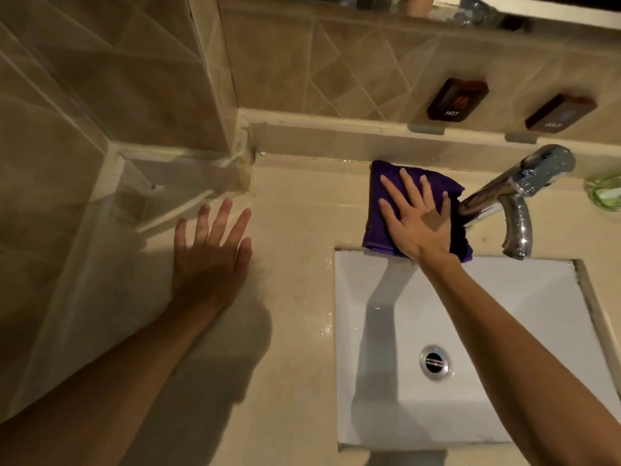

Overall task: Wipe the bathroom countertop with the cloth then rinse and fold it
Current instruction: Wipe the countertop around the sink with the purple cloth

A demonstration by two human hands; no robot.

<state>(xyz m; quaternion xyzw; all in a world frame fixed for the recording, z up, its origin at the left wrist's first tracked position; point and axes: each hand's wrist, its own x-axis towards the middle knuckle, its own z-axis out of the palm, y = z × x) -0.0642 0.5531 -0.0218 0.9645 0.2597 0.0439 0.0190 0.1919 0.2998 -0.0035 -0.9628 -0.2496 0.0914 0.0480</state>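
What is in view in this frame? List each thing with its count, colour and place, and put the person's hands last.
cloth: one, purple, flat on the countertop behind the sink, left of the tap
countertop: one, beige, wet patches by the sink
sink: one, white, set into the countertop, lower right
drain: one, chrome, sink floor
tap: one, chrome, over the sink's back edge
HOT sign: one, dark, wall
COLD sign: one, dark, wall
green dish: one, right edge
left hand: fingers spread, over the countertop
right hand: pressing flat on the cloth

The countertop between the tiled corner wall and the sink lies open; on the right the chrome faucet blocks the way.
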